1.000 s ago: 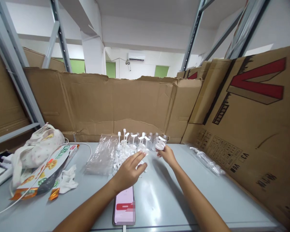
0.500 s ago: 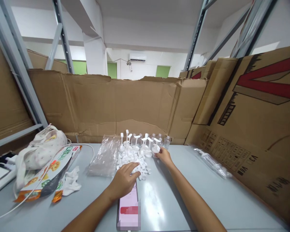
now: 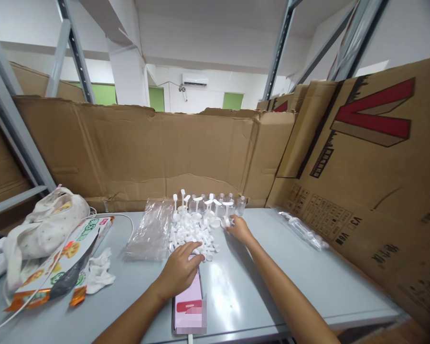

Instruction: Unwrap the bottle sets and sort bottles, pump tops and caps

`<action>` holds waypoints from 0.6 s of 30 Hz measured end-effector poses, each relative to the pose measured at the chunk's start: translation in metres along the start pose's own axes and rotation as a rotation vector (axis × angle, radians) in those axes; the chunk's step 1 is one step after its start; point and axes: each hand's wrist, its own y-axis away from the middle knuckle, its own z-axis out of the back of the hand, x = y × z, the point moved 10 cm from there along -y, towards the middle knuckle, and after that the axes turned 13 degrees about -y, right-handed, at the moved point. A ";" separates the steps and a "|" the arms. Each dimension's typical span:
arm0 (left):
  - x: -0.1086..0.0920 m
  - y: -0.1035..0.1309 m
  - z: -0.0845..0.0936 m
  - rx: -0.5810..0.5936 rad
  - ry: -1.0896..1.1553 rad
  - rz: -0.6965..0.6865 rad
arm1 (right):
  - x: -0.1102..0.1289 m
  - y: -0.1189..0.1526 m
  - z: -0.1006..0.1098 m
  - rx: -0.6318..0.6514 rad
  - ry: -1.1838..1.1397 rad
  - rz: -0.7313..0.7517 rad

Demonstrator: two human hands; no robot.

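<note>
My right hand (image 3: 241, 229) reaches to the right end of a row of upright white plastic pieces. Its fingertips are closed on one white piece with a round base, a thin stem and a flat top (image 3: 228, 210). Close to the near edge of a heap of small white plastic parts (image 3: 191, 230), my left hand (image 3: 182, 267) hovers with fingers and thumb apart, holding nothing that shows. Beneath it lies a phone (image 3: 189, 313) with a pink screen, partly covered by the hand. Several clear plastic bottles (image 3: 241, 205) stand behind the white pieces.
A clear plastic bag (image 3: 148, 234) lies left of the heap. Farther left are a snack packet (image 3: 62, 255), crumpled tissue (image 3: 99, 272), a white cloth bag (image 3: 50, 217) and a cable. Wrapped clear plastic (image 3: 304, 229) lies at right. Cardboard (image 3: 165, 153) walls the grey table (image 3: 251, 301).
The camera view has shifted slightly to the right. The white piece in my right hand sits lower, level with the others in the row. My left hand stays over the phone.
</note>
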 end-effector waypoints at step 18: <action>0.003 0.000 -0.003 0.019 0.032 0.021 | -0.007 -0.004 0.035 -0.048 0.147 -0.034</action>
